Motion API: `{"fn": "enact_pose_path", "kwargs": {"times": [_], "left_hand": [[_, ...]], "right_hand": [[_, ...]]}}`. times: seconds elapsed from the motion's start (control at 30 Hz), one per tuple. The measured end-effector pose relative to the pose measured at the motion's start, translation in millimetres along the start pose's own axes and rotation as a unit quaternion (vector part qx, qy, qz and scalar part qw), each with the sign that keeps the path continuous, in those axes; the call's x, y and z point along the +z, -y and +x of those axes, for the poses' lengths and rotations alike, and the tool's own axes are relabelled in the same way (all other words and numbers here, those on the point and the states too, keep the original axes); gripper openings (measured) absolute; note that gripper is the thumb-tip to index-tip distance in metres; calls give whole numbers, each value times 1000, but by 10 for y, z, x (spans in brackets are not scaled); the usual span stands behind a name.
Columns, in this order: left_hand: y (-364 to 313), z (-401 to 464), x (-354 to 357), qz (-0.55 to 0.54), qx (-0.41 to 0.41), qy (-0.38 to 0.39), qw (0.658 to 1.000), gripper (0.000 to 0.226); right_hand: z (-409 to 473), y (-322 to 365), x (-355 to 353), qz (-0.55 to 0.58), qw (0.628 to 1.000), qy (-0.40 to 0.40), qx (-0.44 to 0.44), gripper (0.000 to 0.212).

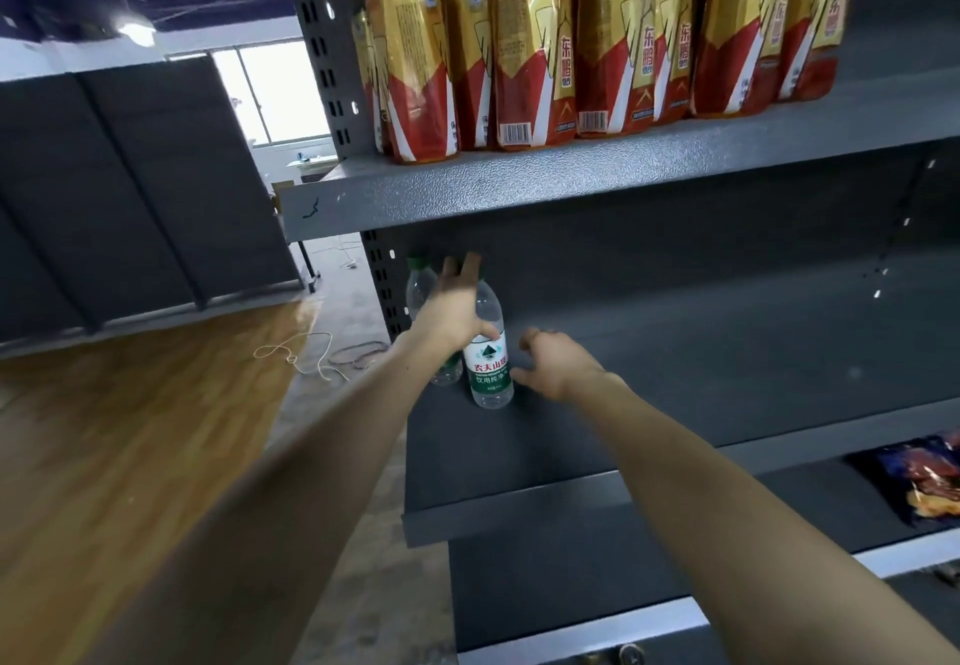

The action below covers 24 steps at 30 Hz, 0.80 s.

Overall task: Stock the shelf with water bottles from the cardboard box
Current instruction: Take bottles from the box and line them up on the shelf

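On the middle shelf [727, 352], at its left end, two bottles stand upright. My left hand [457, 311] wraps the front bottle [491, 352] near its shoulder; my right hand [553, 360] hovers just right of it, loosely curled, empty.

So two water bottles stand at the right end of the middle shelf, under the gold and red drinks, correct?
Not quite. In the head view the two water bottles stand at the left end of the middle shelf, next to the upright post, under the gold and red drinks. The rest holds.
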<state>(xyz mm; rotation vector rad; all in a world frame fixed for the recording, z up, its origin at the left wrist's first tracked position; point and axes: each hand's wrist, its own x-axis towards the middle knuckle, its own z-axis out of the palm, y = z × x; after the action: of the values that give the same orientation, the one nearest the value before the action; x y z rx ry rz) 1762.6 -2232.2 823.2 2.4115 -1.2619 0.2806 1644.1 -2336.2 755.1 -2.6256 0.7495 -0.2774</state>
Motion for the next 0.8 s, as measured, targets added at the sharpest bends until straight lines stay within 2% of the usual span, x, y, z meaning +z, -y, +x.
{"fn": "enact_pose_path", "kwargs": {"times": [0.13,0.27,0.43,0.53,0.73,0.8], "left_hand": [[-7,175,-11,52,-9,22,998,99],[44,338,40,92,-29,23,995,96],[167,491,164,187,3,-17,982,83],[271,551,200,192,-3,-38,981,82],[156,598,199,198,-1,-22,980,93],[105,625,229,194,-12,-25,981,86]], "right_hand": [[94,79,120,20,999,-26,-9,30],[169,200,248,37,999,-18,-18,28],[250,271,342,34,999,8,-18,46],[228,275,335,39,999,18,-8,51],[114,201,319,42,999,22,7,54],[44,183,276,38,999,18,11,53]]}}
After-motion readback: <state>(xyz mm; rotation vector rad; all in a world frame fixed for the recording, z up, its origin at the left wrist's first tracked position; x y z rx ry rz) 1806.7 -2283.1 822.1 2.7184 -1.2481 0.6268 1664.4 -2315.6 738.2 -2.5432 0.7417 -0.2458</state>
